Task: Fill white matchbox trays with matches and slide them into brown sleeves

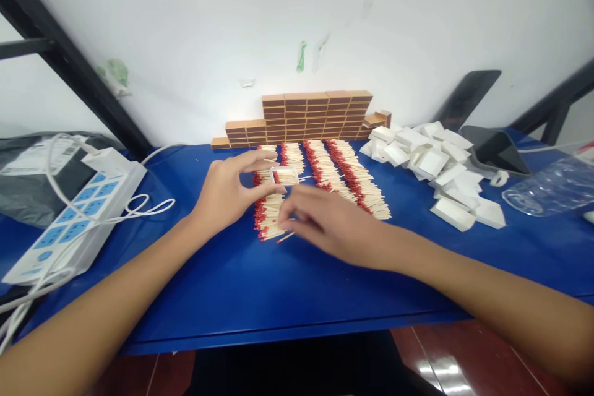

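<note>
My left hand (232, 185) grips a small white matchbox tray (291, 174) between thumb and fingers. Red-headed matches lie inside the tray. Close by on the right, my right hand (325, 216) is curled over the matches, thumb and fingertips drawn together; it is blurred, and I cannot make out what is between them. Beneath and around both hands, red-tipped matches (362, 179) lie in several long rows on the blue table (288, 297). One loose match (284, 237) lies at the near end of the left row.
Brown matchbox sleeves (315, 117) are stacked along the wall. White empty trays (431, 154) are heaped at right, near a black phone (494, 148) and a clear plastic bottle (552, 189). A power strip (78, 216) with white cables sits at left beside a dark plastic bag (32, 179).
</note>
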A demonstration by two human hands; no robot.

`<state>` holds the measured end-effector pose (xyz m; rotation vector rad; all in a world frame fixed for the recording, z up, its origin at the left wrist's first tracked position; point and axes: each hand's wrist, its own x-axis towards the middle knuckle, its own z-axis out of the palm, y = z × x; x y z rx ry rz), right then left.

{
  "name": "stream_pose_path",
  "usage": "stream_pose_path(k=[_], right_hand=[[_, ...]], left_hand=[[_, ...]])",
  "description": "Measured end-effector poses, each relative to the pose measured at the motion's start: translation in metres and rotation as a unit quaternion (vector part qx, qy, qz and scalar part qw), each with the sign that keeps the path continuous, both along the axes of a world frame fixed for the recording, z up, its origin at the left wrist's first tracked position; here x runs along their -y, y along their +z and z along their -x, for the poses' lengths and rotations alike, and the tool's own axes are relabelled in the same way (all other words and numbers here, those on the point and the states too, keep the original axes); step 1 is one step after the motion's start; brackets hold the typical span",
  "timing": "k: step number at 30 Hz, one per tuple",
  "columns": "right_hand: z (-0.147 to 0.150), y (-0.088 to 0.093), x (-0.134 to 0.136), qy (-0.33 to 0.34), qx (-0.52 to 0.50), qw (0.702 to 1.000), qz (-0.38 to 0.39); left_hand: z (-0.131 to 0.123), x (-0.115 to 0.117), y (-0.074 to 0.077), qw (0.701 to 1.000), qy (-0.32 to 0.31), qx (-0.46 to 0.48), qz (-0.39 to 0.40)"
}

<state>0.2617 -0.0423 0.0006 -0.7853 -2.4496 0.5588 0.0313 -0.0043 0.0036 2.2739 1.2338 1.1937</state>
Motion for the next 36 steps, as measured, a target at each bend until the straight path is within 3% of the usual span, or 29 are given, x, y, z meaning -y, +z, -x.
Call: stream_pose_path(k=[3,6,12,19,27,31,36], right_hand=[[-0.013,0.002,-0.022,-0.098,-0.07,0.989,-0.086],[-0.021,-0.002,-0.036,-0.135,-0.074,0.979,-0.134],[-0.019,-0.008,-0.036,-0.12,-0.062,0.974,-0.184],[-0.019,0.0,-0.032,-0.116,-0.103,0.968,-0.199],[-0.015,-0.002,-0.022,-0.022,-0.074,0.988,-0.133],[-0.017,-0.001,-0.022,-0.032,-0.041,0.993,-0.104],[-0.016,0.005,-0.016,0.015,0.084,0.996,-0.003]], left_hand=[[-0.003,0.003,0.0,1.0,-0.012,0.004,0.0],[-0.006,0.007,0.001,0.999,-0.029,0.015,0.01],[-0.007,0.009,0.002,0.998,-0.047,0.026,0.022],[-0.007,0.008,0.0,0.998,-0.039,0.033,0.027],[-0.004,0.002,-0.002,0.998,-0.011,0.052,0.026],[-0.003,0.001,-0.003,0.998,-0.013,0.049,0.034],[-0.002,0.001,0.002,0.998,-0.005,0.052,0.036]])
